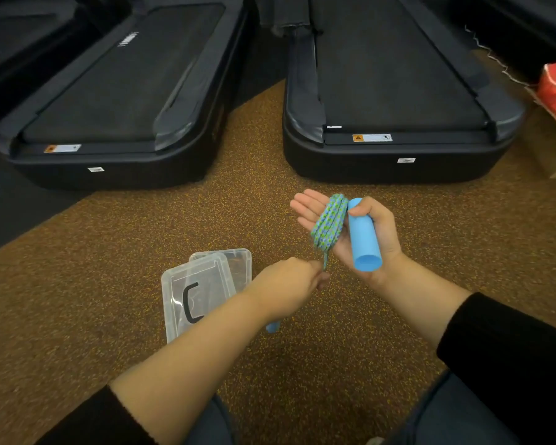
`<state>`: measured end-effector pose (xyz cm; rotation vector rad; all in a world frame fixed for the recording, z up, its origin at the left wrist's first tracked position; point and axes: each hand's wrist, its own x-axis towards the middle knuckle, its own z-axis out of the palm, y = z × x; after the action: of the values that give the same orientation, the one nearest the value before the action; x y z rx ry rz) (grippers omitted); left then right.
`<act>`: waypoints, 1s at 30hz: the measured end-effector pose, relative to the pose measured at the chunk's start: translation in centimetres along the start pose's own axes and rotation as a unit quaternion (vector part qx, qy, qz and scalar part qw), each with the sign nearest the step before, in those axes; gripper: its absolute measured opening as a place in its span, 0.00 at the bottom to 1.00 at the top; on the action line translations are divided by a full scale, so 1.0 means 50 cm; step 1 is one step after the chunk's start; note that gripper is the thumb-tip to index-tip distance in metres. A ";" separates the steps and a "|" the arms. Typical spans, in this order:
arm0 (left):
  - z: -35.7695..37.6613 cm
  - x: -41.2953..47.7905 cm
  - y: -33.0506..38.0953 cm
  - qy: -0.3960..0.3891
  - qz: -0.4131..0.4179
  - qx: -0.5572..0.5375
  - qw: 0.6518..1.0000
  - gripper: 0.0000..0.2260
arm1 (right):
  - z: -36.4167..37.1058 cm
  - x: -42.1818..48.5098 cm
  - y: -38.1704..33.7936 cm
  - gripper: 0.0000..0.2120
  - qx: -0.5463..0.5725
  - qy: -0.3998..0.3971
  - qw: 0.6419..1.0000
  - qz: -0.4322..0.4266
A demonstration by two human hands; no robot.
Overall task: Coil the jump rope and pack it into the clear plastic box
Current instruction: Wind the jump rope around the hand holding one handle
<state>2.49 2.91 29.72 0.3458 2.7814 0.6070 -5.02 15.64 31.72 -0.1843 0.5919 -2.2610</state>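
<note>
Speckled brown rubber gym floor (142,316), with two black treadmills (389,91) at the far side. Right hand (350,232): palm up, fingers extended, thumb pressing one blue handle (365,239) against the palm; several turns of the blue-green braided jump rope (329,224) lie wound around the palm beside that handle. Left hand (289,284): closed, pinching the free strand just below the coil; the second blue handle (273,326) shows partly beneath the left wrist. Clear plastic box (238,268) rests on the floor near the left hand, open, with its lid (196,293), bearing a black carry handle, lying partly over it. Judged progress: coiling appears mostly done, only a short tail remaining; packing the rope and closing the box are not yet begun.
</note>
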 end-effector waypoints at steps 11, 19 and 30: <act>-0.037 -0.018 -0.009 0.057 0.030 0.128 0.990 0.14 | -0.034 0.011 0.001 0.43 -0.152 0.027 0.985 0.076; -0.056 -0.022 -0.017 0.065 0.035 0.182 0.981 0.15 | -0.042 0.009 0.031 0.44 -0.159 0.027 0.978 0.133; -0.085 -0.031 -0.028 0.110 0.032 0.110 0.987 0.11 | -0.032 -0.025 0.029 0.14 -0.373 0.091 0.898 0.214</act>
<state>2.36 -0.33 33.13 0.4398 3.0691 0.3727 -3.69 16.26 29.67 -0.1917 1.4369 -1.5410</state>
